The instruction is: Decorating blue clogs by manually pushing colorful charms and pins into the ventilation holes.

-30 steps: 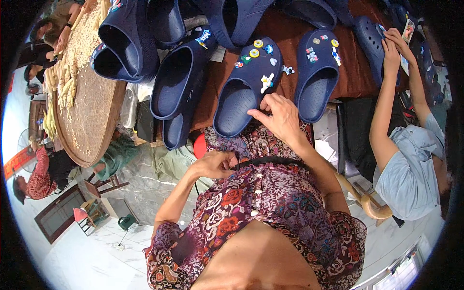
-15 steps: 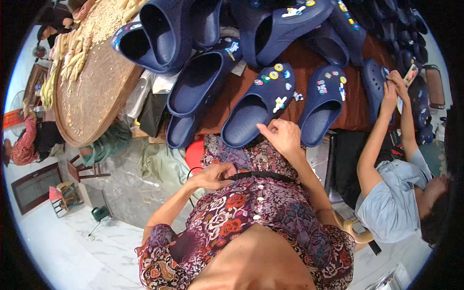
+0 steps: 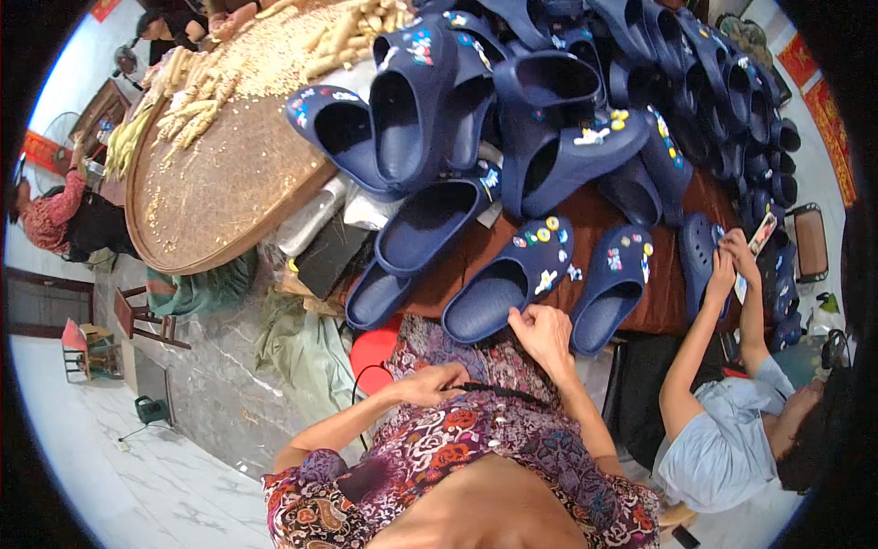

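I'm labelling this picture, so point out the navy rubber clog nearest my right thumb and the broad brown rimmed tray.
Navy rubber clog (image 3: pixel 489 298): head view, on its insole.
Broad brown rimmed tray (image 3: pixel 256 178): head view, bare inner surface.

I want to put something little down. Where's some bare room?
Bare reddish-brown cloth shows between the charm-studded navy rubbery clog right of the right hand and the holed navy clog by another person's hands. The round tan tray looks mostly bare between its pale corncobs and near rim. Piled navy clogs crowd the back.
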A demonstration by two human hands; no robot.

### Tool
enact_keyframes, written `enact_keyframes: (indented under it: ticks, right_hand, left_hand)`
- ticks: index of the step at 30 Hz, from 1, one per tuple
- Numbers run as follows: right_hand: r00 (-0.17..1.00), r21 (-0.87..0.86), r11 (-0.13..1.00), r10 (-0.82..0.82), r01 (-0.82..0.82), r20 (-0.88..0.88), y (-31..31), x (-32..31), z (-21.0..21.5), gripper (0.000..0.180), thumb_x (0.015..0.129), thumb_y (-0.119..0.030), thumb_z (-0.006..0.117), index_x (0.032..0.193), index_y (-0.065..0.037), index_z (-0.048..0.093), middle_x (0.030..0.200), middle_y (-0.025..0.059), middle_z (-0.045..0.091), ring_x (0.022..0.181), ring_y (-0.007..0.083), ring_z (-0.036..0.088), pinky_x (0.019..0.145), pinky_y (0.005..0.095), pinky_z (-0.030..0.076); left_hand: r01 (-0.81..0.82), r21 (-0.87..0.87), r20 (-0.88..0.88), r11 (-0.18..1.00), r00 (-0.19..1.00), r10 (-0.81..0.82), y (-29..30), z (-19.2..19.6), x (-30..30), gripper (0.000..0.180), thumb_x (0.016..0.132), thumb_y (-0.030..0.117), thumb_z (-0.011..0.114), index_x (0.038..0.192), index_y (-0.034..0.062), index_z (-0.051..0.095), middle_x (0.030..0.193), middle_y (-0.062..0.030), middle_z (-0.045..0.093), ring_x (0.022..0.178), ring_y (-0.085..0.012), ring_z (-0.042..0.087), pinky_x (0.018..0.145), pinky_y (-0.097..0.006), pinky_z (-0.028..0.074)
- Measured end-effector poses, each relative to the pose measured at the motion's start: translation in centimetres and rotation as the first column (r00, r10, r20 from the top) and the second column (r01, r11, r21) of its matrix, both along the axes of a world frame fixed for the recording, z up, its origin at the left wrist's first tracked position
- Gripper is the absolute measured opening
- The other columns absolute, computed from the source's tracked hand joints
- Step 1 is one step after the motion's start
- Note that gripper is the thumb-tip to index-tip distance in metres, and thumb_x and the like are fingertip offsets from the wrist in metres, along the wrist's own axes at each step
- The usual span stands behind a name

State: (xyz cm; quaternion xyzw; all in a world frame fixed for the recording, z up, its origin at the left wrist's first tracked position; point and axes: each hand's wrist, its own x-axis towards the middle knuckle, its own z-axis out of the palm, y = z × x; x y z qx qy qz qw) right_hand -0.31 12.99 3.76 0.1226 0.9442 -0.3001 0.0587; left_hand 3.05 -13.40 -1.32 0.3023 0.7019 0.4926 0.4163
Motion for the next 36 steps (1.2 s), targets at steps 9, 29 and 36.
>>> enact_keyframes:
  ticks: [9,29,36]
  right_hand:
    - [0.995,-0.061,0.994,0.086,-0.089,-0.043,0.1,0.3,-0.2,0.046,0.086,-0.046,0.068,0.074,-0.002,0.071,0.07,0.0163,0.068,0.069,0.0362,0.067,0.065,0.0447,0.051]
    - [0.982,0.258,0.966,0.037,0.012,-0.186,7.3,-3.6,-6.5,0.073,0.075,0.004,0.06,0.141,0.015,0.032,0.146,0.0381,0.032,0.139,0.0519,0.029,0.114,0.0507,0.032]
    - [0.978,0.26,0.96,-0.051,0.104,-0.201,6.6,-4.6,-7.5,0.049,0.076,0.005,0.06,0.124,0.009,0.048,0.12,0.0259,0.052,0.112,0.0429,0.053,0.094,0.046,0.049]
  left_hand:
    - [0.103,-0.006,0.062,0.995,0.993,-0.103,-0.2,-0.6,-0.1,0.019,0.087,0.014,0.057,0.103,0.005,0.054,0.085,-0.0053,0.055,0.078,-0.0173,0.052,0.071,-0.033,0.043]
    - [-0.491,0.155,-0.455,0.857,0.734,0.504,11.9,4.3,-8.1,0.039,0.08,0.028,0.077,0.1,-0.0006,0.062,0.091,-0.017,0.063,0.085,-0.0313,0.064,0.075,-0.04,0.05]
    - [-0.614,0.115,-0.411,0.781,0.686,0.6,15.5,1.1,-8.8,0.036,0.085,0.03,0.071,0.097,-0.0032,0.062,0.086,-0.0254,0.066,0.08,-0.0415,0.065,0.07,-0.045,0.05]
